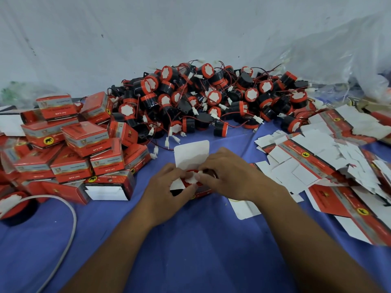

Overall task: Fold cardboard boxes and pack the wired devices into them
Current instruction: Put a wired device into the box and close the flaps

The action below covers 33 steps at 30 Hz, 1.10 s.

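Observation:
A small red cardboard box stands on the blue cloth in the middle, its white lid flap standing up at the back. Inside it sits a black device with a red rim and white top. My left hand grips the box's left side, thumb at the device. My right hand covers the box's right side, fingers curled on the device and box top. A big heap of black and red wired devices lies behind.
Closed red boxes are piled at the left, one open-ended box in front. Flat unfolded box blanks spread over the right. A loose device and a grey cable lie at the near left. A plastic sheet hangs behind.

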Tool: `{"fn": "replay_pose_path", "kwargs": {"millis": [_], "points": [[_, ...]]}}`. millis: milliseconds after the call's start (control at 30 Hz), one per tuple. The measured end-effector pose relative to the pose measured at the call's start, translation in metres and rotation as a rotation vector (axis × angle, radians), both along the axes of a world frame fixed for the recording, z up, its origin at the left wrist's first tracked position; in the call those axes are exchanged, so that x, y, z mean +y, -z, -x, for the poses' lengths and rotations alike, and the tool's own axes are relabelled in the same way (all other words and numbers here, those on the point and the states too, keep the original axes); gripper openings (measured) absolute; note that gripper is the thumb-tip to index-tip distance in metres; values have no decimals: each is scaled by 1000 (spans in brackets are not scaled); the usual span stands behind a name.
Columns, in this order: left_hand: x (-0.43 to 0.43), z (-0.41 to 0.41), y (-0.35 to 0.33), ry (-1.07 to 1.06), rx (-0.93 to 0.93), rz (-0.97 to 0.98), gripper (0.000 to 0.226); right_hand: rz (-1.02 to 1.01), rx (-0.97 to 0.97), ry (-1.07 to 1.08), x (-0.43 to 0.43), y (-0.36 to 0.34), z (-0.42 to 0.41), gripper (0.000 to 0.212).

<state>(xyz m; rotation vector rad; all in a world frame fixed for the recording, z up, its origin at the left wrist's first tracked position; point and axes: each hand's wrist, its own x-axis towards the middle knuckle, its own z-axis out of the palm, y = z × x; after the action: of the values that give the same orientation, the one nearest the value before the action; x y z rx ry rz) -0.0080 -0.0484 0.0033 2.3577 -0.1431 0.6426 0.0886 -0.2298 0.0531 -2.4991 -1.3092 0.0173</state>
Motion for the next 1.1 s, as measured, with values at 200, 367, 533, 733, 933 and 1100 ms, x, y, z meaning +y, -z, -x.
{"fn": "replay_pose_path", "kwargs": {"millis": [200,367,533,733,933,1100], "points": [[-1,0,-1,-3,2,-12,25,-28,5,31,5,2,5,39],[-1,0,0,-17,16,0,23,-73,34,25,5,-3,2,30],[-1,0,1,-19,22,17,26,-20,91,108,3,4,-2,26],[-2,1,0,-10,21,24,32,-395,617,513,6,14,-10,30],[-4,0,2,-7,21,8,30,-550,645,541,10,22,-6,26],[-1,-3,2,-194,-46,131,46,-516,405,489,21,29,-2,25]]}}
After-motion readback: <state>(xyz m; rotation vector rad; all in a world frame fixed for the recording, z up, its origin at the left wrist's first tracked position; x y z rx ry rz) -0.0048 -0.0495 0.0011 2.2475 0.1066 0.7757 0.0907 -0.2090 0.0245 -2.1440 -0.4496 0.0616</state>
